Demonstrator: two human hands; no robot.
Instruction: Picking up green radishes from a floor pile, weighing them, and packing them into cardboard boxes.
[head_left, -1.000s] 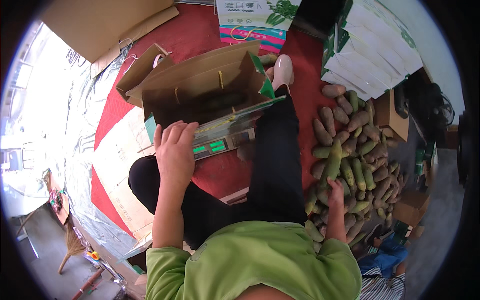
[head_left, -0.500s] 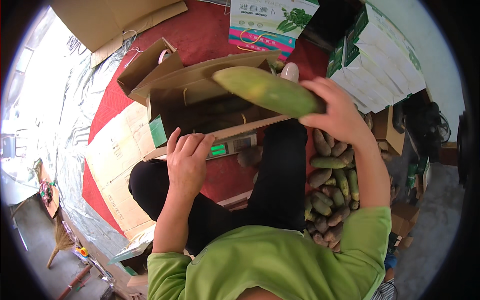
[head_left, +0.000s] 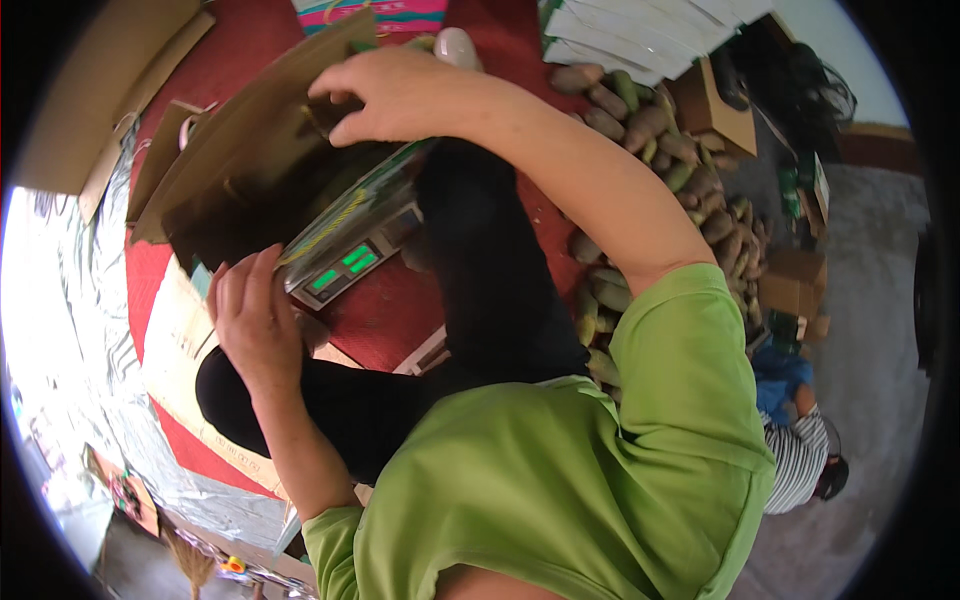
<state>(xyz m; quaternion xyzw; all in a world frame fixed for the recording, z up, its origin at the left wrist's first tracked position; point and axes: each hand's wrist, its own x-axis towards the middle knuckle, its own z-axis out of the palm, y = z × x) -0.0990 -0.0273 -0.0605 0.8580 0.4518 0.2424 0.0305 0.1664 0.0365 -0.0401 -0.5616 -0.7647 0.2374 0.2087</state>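
An open cardboard box (head_left: 225,150) sits at a slant over a digital scale (head_left: 345,272) with lit green displays. Its inside is dark and blurred, so its contents are hard to make out. Reaching over the box from the right, my right hand (head_left: 395,95) has its thumb and fingers apart, with nothing visible between them. My left hand (head_left: 252,318) is at the box's near left corner, fingers stretched out against its edge. A pale, rounded object (head_left: 456,47) stands just beyond my right wrist.
A pile of green and brownish radishes (head_left: 665,125) spreads along my right side. White cartons (head_left: 640,35) are stacked at the far right, near a small brown box (head_left: 715,105). Flattened cardboard (head_left: 175,370) lies at the left. A person in a striped top (head_left: 795,465) is at the right.
My right hand has moved left over the box, and the green radish it held no longer shows. The view has shifted and turned; the box now looks more slanted.
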